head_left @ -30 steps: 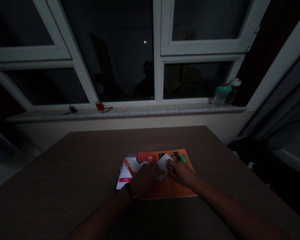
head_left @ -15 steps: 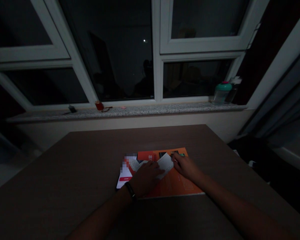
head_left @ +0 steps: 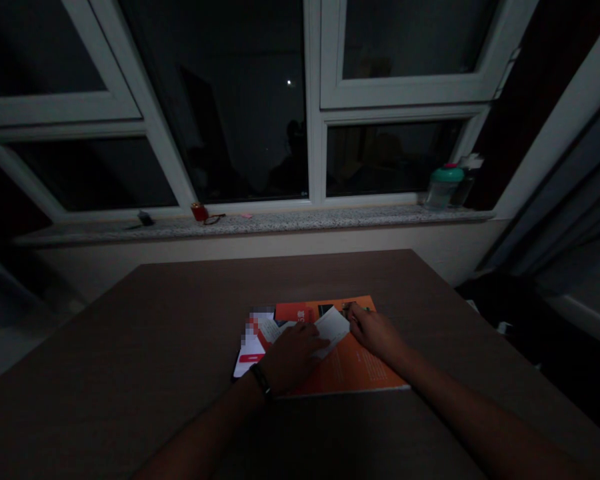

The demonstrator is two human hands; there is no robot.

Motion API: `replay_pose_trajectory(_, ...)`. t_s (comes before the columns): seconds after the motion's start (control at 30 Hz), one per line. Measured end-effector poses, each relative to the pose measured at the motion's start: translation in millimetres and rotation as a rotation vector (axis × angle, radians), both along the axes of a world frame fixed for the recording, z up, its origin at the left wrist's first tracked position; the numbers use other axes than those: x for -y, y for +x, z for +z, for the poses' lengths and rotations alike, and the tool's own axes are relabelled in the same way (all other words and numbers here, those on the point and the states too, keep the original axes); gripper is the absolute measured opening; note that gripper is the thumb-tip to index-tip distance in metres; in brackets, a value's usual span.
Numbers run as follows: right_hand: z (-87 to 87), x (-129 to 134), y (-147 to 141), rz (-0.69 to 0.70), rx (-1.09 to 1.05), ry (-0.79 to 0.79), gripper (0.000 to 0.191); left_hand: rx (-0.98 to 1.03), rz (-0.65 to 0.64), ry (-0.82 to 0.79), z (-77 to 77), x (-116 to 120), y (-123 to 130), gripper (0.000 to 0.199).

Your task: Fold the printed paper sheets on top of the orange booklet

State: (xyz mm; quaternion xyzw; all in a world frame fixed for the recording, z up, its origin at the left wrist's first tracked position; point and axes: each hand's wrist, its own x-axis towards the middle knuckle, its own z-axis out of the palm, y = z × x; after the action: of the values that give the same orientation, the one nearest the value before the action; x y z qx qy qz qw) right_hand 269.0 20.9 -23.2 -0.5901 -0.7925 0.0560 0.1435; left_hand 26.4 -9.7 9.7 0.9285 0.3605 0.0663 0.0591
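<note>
Orange booklet (head_left: 347,363) beneath two bare hands on a dark brown surface (head_left: 180,320), at night, beside a window. The left hand (head_left: 293,357), a black band (head_left: 261,383) at its wrist, lies flat and palm down on the printed pages, released, fingertips touching the lower edge of a white sheet (head_left: 331,330) set at a tilt across the booklet's upper half. The right hand (head_left: 375,333) rests curled at the sheet's right edge, fingers bunched just beside a small item (head_left: 353,308) too dim to name; whether it grips anything cannot be told. A pixelated white-and-red card (head_left: 247,363) sits at the booklet's left side. Beyond, on a granite sill (head_left: 260,223), stand a teal-capped bottle (head_left: 444,188) and a red cup (head_left: 199,212).
</note>
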Motion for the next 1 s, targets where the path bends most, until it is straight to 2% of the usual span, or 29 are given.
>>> replay_pose_trajectory(0.23,-2.6,-6.8,6.7,-0.066,-0.005,-0.015,0.01,-0.003,-0.011,0.024,-4.0,-1.3,-1.5,0.033)
replay_pose_trajectory(0.43,-4.7,-6.0,10.8,-0.069,-0.071,0.022,0.011,0.005,-0.026,0.028,-9.9,-3.7,-3.0,0.036)
replay_pose_trajectory(0.7,-1.0,-3.3,10.9,-0.018,-0.23,0.012,0.011,-0.013,-0.019,0.051,-13.3,-3.3,-2.9,0.042)
replay_pose_trajectory(1.0,-4.3,-0.9,7.1,0.17,-0.367,0.012,0.014,0.071,-0.033,0.02,-12.8,-3.5,-4.0,0.042)
